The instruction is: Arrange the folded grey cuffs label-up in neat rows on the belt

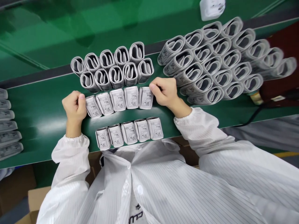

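Observation:
A middle row of rolled grey-white fabric cuffs point(118, 100), with printed line drawings facing up, lies on the green table between my hands. My left hand point(74, 107) is closed, its thumb side against the leftmost roll. At the other end, my right hand point(165, 91) is closed with thumb and bent fingers at the upper corner of the rightmost roll. The rolls in this row sit side by side, slightly tilted. Closer to my body is a front row of similar rolls point(129, 133). Just beyond the middle row, a double row of rolls point(112, 67) stands with spiral ends up.
A large block of standing rolls point(210, 59) fills the right of the green table point(46, 116). More rolls point(9, 126) line the left edge. A white plug adapter point(212, 9) is at the back. Cardboard boxes point(38, 199) sit below the table.

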Demonstrator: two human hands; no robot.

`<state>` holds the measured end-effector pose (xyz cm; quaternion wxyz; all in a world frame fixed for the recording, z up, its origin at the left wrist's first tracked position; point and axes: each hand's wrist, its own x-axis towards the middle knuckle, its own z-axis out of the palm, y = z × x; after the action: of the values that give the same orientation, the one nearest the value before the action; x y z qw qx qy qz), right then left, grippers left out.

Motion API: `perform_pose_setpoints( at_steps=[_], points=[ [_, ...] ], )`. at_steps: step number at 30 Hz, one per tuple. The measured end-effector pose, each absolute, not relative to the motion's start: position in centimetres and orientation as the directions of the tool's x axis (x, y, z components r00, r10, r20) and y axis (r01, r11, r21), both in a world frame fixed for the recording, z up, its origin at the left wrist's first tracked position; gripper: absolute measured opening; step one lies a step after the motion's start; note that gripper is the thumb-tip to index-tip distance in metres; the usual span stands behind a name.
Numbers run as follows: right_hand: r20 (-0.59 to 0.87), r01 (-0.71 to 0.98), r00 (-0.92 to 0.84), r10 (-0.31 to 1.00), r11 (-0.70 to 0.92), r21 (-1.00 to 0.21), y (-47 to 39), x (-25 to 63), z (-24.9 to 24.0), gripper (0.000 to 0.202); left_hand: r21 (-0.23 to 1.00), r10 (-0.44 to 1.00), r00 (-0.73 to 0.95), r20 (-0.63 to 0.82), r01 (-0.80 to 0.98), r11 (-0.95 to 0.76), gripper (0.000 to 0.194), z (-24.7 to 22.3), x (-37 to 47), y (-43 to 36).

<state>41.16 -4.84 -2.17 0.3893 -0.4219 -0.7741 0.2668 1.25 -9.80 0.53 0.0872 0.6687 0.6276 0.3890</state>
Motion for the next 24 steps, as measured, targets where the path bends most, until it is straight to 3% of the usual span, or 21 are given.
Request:
perform_pose_setpoints(
  at_steps=[10,24],
  points=[
    [0.436,0.391,-0.347,0.830,0.551,-0.737,-4.74,41.06,-2.17,0.056,0.595,0.897,-0.042,0.440,0.761,-0.257,0.061,0.34,0.97,-9.83],
    [0.379,0.411,-0.384,0.842,0.524,-0.746,-4.70,41.30,-2.32,0.055,0.638,0.916,-0.068,0.395,0.738,-0.220,0.057,-0.03,0.69,-9.93]
  ],
)
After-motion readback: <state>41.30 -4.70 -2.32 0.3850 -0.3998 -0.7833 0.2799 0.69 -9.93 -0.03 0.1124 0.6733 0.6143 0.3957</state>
